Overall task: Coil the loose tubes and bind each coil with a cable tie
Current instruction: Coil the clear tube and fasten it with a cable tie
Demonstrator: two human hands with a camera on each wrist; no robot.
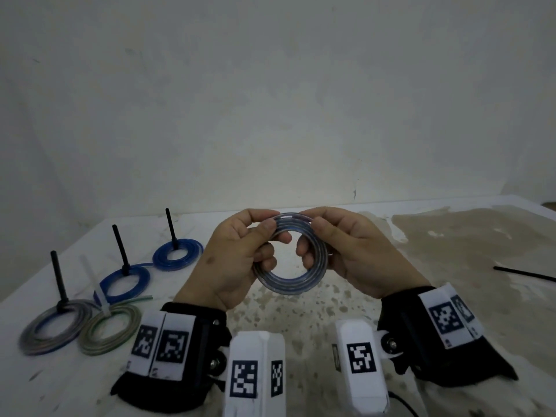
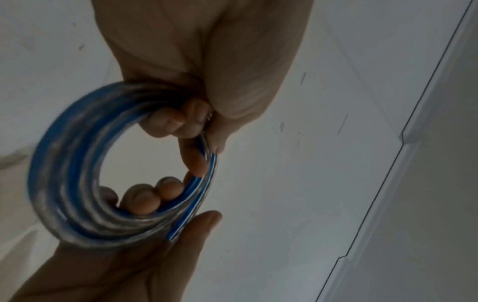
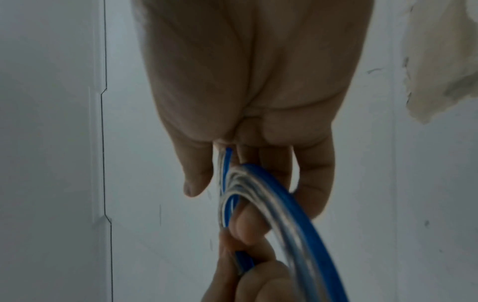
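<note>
- The left hand (image 1: 240, 254) and right hand (image 1: 346, 251) both pinch the clear-and-blue tube coil (image 1: 290, 254), held up above the desk (image 1: 301, 311).
- The tube's cut end (image 2: 173, 235) lies loose beside a thumb; if either pinch slackens, the springy turns will likely fan out.
- Further left, four tied coils (image 1: 177, 254) rest on the desk.
- A spare black tie (image 1: 523, 273) lies well apart, to the right; reaching for it frees one hand.

White table (image 1: 301, 314), brown-stained at right; pale wall (image 1: 270, 100) behind.
</note>
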